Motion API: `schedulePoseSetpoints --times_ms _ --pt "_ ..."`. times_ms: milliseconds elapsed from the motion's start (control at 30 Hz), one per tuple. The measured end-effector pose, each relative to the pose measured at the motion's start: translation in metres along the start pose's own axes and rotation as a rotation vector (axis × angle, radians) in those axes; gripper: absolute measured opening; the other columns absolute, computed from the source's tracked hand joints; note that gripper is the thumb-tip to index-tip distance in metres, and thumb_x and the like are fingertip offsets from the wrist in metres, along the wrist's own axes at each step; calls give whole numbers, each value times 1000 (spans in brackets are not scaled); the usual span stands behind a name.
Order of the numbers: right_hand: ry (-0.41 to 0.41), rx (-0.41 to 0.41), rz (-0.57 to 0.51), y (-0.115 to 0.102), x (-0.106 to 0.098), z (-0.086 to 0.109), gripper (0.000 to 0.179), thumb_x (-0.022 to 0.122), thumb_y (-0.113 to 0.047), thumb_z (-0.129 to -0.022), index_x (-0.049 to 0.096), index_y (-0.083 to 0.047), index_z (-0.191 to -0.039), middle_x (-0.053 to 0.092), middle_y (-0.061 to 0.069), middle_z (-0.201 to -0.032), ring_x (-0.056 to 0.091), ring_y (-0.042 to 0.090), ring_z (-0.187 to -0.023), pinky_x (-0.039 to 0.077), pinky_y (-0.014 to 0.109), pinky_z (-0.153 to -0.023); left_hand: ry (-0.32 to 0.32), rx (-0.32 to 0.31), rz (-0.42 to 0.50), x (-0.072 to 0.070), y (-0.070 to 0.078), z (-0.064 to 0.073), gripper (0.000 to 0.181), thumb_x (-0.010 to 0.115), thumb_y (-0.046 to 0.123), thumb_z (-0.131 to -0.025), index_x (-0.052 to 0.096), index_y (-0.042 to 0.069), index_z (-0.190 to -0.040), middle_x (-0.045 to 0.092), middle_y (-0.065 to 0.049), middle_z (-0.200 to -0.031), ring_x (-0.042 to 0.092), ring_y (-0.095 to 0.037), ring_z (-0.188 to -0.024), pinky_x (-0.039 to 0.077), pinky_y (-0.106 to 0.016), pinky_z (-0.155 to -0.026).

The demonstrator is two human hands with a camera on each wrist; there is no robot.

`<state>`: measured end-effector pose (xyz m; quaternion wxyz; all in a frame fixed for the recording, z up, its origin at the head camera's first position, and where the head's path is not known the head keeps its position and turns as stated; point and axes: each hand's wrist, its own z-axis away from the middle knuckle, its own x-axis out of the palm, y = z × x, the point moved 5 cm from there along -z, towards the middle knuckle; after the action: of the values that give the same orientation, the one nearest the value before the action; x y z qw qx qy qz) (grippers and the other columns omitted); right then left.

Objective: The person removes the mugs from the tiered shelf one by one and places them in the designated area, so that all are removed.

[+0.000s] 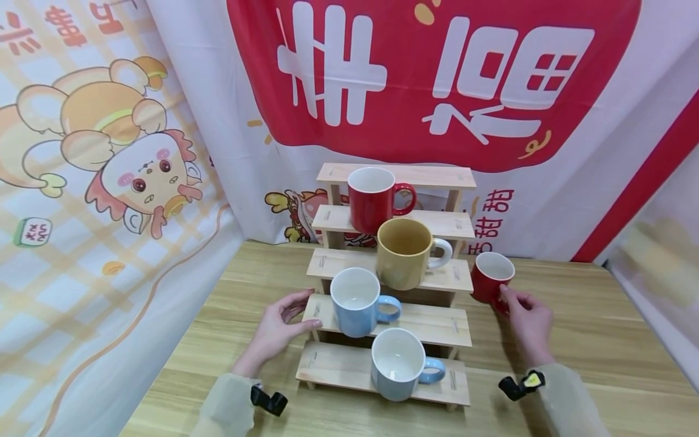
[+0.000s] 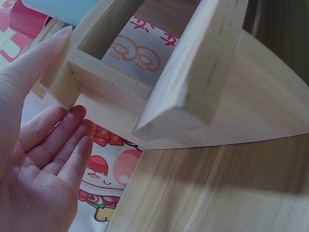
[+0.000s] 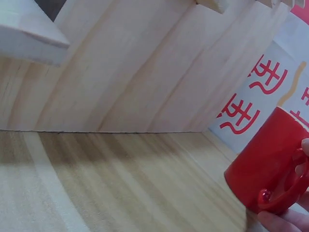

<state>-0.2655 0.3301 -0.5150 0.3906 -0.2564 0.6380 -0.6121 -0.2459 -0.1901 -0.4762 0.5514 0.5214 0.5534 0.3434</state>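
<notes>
A tiered wooden rack (image 1: 338, 364) stands on the table. My left hand (image 1: 278, 328) is at its left side, thumb and fingertips on the end of a low shelf board (image 2: 60, 89). To the right of the rack, my right hand (image 1: 530, 321) grips a small red mug (image 1: 486, 285) with a white inside by its handle (image 3: 285, 195). Several mugs stand on the rack: a larger red mug (image 1: 364, 209) high up, a tan mug (image 1: 401, 261) with a white handle below it, then a light blue mug (image 1: 355, 312), and a pale grey-blue mug (image 1: 390, 370) on the lowest board.
The wood-grain table (image 1: 218, 340) runs along both sides of the rack. A printed cloth (image 1: 251, 182) hangs close behind, and another patterned cloth (image 1: 180, 285) borders the table on the left. A pale panel (image 1: 655, 328) edges the right side.
</notes>
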Motion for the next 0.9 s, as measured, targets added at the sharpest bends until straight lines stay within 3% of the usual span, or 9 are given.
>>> schedulePoseSetpoints --times_ms 200,367,500,600,733,900 --pt "-34 61 -49 -18 -6 -4 54 79 -49 -88 68 -9 -123 66 -7 -99 57 11 -92 50 16 -71 -1 -2 0 1 0 0 71 91 17 -77 58 5 -140 56 -13 -144 54 -32 -130 42 -37 -112" --pt "-6 -6 -20 -77 -17 -12 69 75 -56 -86 61 -17 -141 62 -6 -122 53 11 -110 44 20 -86 2 -2 0 0 0 0 71 91 16 -77 58 5 -140 55 -12 -144 53 -32 -131 42 -37 -113" --pt "-21 -108 22 -139 -17 -3 68 69 -62 -87 59 -27 -144 58 -3 -141 49 14 -125 43 32 -104 2 -10 2 0 -1 0 73 91 17 -76 57 6 -140 55 -12 -144 53 -31 -131 42 -36 -112" --pt "-83 -195 34 -180 -12 12 64 65 -64 -90 57 -32 -145 54 -5 -147 46 16 -133 39 38 -114 3 -16 2 1 -2 0 73 91 18 -76 58 6 -140 56 -10 -144 53 -30 -131 43 -34 -112" --pt "-186 -306 29 -220 4 34 61 63 -62 -92 56 -33 -145 54 -6 -148 45 17 -136 37 41 -117 6 -15 2 1 -2 0 73 92 18 -76 58 7 -140 56 -9 -145 53 -30 -131 43 -33 -111" --pt "-325 -420 77 -252 32 59 62 64 -60 -92 57 -29 -145 58 -4 -143 50 19 -131 43 45 -112 -1 -9 14 1 -1 0 72 91 17 -77 57 6 -140 55 -11 -145 52 -31 -132 42 -34 -112"
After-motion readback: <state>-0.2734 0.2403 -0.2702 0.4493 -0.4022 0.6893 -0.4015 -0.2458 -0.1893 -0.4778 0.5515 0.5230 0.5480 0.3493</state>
